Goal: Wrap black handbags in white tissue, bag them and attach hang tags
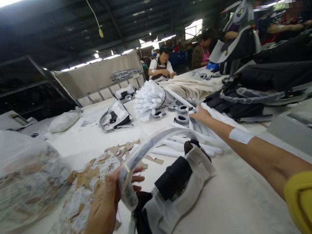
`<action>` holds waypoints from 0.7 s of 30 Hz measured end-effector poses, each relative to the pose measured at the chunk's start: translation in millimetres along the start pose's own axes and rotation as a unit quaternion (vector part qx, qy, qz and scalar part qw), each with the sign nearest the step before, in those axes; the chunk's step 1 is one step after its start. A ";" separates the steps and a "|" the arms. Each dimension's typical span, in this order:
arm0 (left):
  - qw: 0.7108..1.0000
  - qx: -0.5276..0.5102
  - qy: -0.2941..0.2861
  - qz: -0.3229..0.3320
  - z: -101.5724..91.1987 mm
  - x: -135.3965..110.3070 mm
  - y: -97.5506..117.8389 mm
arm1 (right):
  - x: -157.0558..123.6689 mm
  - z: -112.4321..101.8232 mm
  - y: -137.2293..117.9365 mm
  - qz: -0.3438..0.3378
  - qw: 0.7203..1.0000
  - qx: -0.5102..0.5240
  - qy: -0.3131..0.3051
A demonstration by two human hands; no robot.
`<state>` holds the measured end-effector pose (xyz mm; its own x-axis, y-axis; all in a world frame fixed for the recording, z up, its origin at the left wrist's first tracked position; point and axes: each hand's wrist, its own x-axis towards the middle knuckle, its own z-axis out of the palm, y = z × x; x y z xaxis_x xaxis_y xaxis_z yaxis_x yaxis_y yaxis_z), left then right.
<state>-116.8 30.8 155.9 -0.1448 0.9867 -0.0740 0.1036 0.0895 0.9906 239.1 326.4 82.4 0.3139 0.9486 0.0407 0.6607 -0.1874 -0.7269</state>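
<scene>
My left hand (107, 204) is closed around the wrapped end of a long pale strap (153, 142) that arches up over the table. Under it lies a black bag part in white wrapping (171, 191). My right hand (202, 115) reaches far across the table, fingers on a pile of white paper-wrapped rolls (201, 134), beside grey ring-shaped parts (181, 119). Its forearm carries a white patch, and a yellow sleeve shows at the shoulder.
A clear plastic bag of tags (12, 182) and a spill of small paper and card tags (87, 187) lie at left. A bundle of white tubes (149, 98), more wrapped bags (115, 116) and black bags (277, 74) sit further back. Other people work at the table's far end.
</scene>
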 end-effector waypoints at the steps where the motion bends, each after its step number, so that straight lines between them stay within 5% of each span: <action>1: 1.000 0.002 -0.028 0.008 1.9 6.3 12.3 | -7.2 -6.1 0.8 -0.017 0.999 0.025 0.013; 4: 0.996 0.024 -0.090 -0.010 4.0 25.2 43.4 | -47.6 -34.6 2.9 -0.094 0.975 0.196 0.048; 7: 0.985 0.034 -0.165 -0.039 3.4 36.3 61.0 | -118.8 -69.4 3.6 -0.153 0.910 0.382 0.045; 11: 0.974 0.032 -0.221 -0.047 5.8 33.9 71.6 | -233.6 -95.7 -1.3 -0.111 0.891 0.439 -0.038; 15: 0.975 0.030 -0.217 -0.045 16.7 15.8 80.2 | -311.7 -78.8 -14.2 -0.063 0.865 0.465 -0.180; 21: 0.973 0.024 -0.228 0.000 41.7 -21.6 88.8 | -344.0 -32.9 -58.6 -0.044 0.811 0.540 -0.220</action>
<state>-63.5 23.1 240.7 0.3064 0.9433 -0.1273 0.1501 0.0842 0.9851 114.8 2.7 133.6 -0.1322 0.9899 0.0502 -0.3904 -0.0055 -0.9206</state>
